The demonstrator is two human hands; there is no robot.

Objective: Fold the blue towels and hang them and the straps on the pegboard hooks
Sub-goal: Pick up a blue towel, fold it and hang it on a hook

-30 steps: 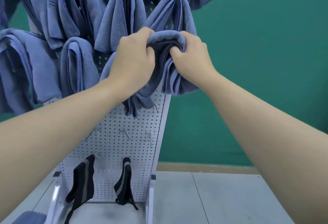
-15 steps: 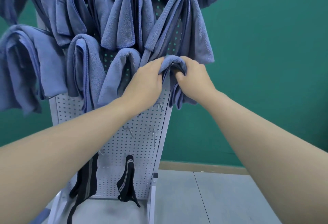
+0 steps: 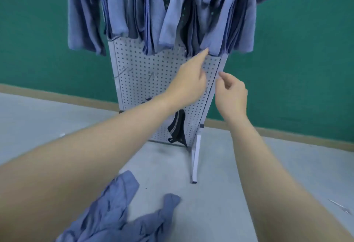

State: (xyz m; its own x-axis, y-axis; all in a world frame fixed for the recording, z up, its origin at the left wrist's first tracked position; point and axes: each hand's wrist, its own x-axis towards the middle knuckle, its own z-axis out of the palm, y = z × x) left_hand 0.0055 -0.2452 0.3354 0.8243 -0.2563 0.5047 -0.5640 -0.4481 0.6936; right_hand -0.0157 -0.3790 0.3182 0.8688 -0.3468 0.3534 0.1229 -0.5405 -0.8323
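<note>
Several folded blue towels hang on the white pegboard [image 3: 145, 81]; the rightmost hung towel [image 3: 235, 19] drapes over the board's right edge. My left hand [image 3: 188, 82] reaches up with its fingertips just touching that towel's lower hem, holding nothing. My right hand [image 3: 230, 92] hovers by the board's right edge, fingers loosely curled and empty. A black strap [image 3: 178, 126] hangs low on the board, partly hidden by my left forearm. A crumpled heap of blue towels [image 3: 115, 213] lies on the floor at the bottom left.
The pegboard stands on a white leg [image 3: 195, 157] on the grey floor [image 3: 220, 194]. A green wall [image 3: 306, 59] rises behind it. Bare metal hooks [image 3: 151, 75] stick out of the board's middle rows.
Both hands have let go of the towel, which now hangs on its hook, and have dropped below it. The view has tilted down, showing the floor pile.
</note>
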